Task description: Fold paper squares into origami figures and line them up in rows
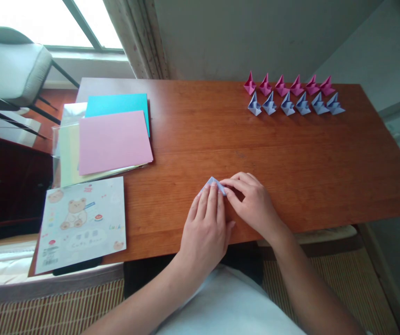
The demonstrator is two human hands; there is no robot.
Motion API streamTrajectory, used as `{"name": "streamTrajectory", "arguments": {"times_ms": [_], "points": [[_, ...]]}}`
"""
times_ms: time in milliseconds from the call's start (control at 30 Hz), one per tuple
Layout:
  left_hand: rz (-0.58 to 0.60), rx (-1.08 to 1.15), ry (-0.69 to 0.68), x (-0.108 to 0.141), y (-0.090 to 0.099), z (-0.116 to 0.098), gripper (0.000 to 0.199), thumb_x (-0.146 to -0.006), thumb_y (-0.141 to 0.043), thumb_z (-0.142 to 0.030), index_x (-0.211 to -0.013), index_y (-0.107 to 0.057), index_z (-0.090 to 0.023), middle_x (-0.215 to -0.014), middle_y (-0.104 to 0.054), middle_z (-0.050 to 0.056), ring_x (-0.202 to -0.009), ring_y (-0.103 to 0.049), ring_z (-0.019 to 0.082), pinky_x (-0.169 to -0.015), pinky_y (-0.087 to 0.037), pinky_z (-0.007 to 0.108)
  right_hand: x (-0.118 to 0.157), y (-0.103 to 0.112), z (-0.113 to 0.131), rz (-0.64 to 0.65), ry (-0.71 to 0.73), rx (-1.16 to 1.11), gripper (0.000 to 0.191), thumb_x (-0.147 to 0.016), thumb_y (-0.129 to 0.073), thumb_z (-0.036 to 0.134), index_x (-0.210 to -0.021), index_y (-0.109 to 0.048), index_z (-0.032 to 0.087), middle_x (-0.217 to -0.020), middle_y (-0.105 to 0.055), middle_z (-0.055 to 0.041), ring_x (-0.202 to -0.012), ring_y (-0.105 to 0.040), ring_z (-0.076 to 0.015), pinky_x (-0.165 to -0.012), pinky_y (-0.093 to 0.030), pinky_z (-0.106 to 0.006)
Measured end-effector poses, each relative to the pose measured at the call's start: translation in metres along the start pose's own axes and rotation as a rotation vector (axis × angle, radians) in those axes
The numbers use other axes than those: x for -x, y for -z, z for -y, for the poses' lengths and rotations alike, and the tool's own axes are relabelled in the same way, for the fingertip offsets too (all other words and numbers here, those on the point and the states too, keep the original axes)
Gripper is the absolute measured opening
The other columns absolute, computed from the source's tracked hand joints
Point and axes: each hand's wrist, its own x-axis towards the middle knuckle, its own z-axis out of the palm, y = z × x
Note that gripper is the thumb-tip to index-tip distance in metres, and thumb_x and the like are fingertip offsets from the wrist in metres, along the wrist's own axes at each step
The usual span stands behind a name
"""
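Note:
A small folded light-blue paper lies on the wooden table near its front edge, mostly covered by my hands. My left hand rests flat on top of it, palm down, fingers stretched out and pointing away from me. At the paper's right corner, the thumb and index finger of my right hand pinch the edge. The lower part of the paper is hidden beneath my left hand.
Pink folded paper pieces and light-blue ones stand in two rows at the back right. Pink sheets, a turquoise sheet and a bear-printed pad lie at left. A chair stands beyond the left side.

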Motion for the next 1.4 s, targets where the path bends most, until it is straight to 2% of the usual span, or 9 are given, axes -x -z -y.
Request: {"name": "streamTrajectory", "arguments": {"times_ms": [233,367,467,567,667,800,933,1400], "points": [[-0.002,0.002,-0.005,0.000,0.000,0.000,0.067,-0.099,-0.049,-0.036,-0.152,-0.036,0.002,-0.162,-0.033,0.024,-0.153,-0.028,0.034,-0.124,-0.030,0.047,0.003,-0.003,0.001,-0.004,-0.008,0.023,0.016,-0.095,-0.060,0.020,-0.102,-0.073,0.025,-0.095,-0.070,-0.0048,-0.093,-0.061,-0.0224,-0.087,-0.050,-0.036],[-0.012,0.020,-0.035,-0.002,0.002,0.007,0.066,-0.099,-0.050,-0.040,-0.149,-0.041,0.002,-0.160,-0.038,0.024,-0.150,-0.034,0.034,-0.122,-0.033,0.047,0.003,-0.006,0.004,-0.021,-0.047,0.055,0.011,-0.093,-0.062,0.020,-0.098,-0.072,0.024,-0.095,-0.069,-0.0042,-0.092,-0.061,-0.0223,-0.084,-0.049,-0.035],[-0.043,0.053,-0.111,-0.007,0.008,0.022,0.055,-0.099,-0.051,-0.036,-0.143,-0.052,-0.002,-0.153,-0.050,0.020,-0.143,-0.045,0.034,-0.116,-0.042,0.047,0.001,-0.009,0.005,-0.029,-0.080,0.077,0.007,-0.093,-0.063,0.023,-0.093,-0.070,0.025,-0.092,-0.069,-0.0033,-0.090,-0.060,-0.0219,-0.081,-0.048,-0.034],[-0.045,0.092,-0.204,-0.016,0.013,0.042,0.039,-0.100,-0.049,-0.025,-0.133,-0.061,-0.008,-0.141,-0.063,0.014,-0.127,-0.059,0.030,-0.106,-0.051,0.045,-0.002,-0.010,0.005,-0.036,-0.096,0.089,0.004,-0.092,-0.066,0.026,-0.090,-0.069,0.025,-0.089,-0.069,-0.0024,-0.087,-0.060,-0.0215,-0.077,-0.046,-0.034],[-0.067,0.176,-0.291,-0.025,0.015,0.061,0.032,-0.100,-0.048,-0.015,-0.126,-0.067,-0.015,-0.134,-0.068,0.009,-0.121,-0.062,0.026,-0.101,-0.055,0.042,-0.004,-0.010,0.004,-0.032,-0.097,0.090,0.002,-0.091,-0.067,0.026,-0.090,-0.068,0.026,-0.087,-0.069,-0.0022,-0.085,-0.060,-0.0214,-0.075,-0.045,-0.033],[-0.121,0.380,-0.269,-0.033,0.010,0.074,0.029,-0.098,-0.051,-0.010,-0.116,-0.071,-0.017,-0.121,-0.074,0.007,-0.107,-0.065,0.021,-0.096,-0.058,0.038,-0.004,-0.009,0.005,-0.029,-0.094,0.093,0.002,-0.091,-0.066,0.025,-0.091,-0.068,0.026,-0.088,-0.069,-0.0027,-0.086,-0.060,-0.0220,-0.074,-0.044,-0.034],[-0.183,0.487,-0.225,-0.034,0.003,0.076,0.029,-0.098,-0.051,-0.010,-0.114,-0.073,-0.020,-0.117,-0.075,0.007,-0.106,-0.066,0.020,-0.093,-0.059,0.039,-0.003,-0.009,0.007,-0.027,-0.094,0.102,0.002,-0.092,-0.066,0.025,-0.091,-0.068,0.026,-0.089,-0.069,-0.0032,-0.087,-0.060,-0.0226,-0.076,-0.044,-0.034],[-0.197,0.502,-0.198,-0.032,0.000,0.075,0.032,-0.097,-0.049,-0.008,-0.113,-0.074,-0.020,-0.116,-0.076,0.007,-0.107,-0.066,0.020,-0.095,-0.058,0.039,-0.004,-0.014,0.010,-0.067,-0.126,0.157,0.009,-0.094,-0.066,0.032,-0.088,-0.067,0.026,-0.086,-0.066,-0.0025,-0.085,-0.057,-0.0213,-0.073,-0.041,-0.032]]}}
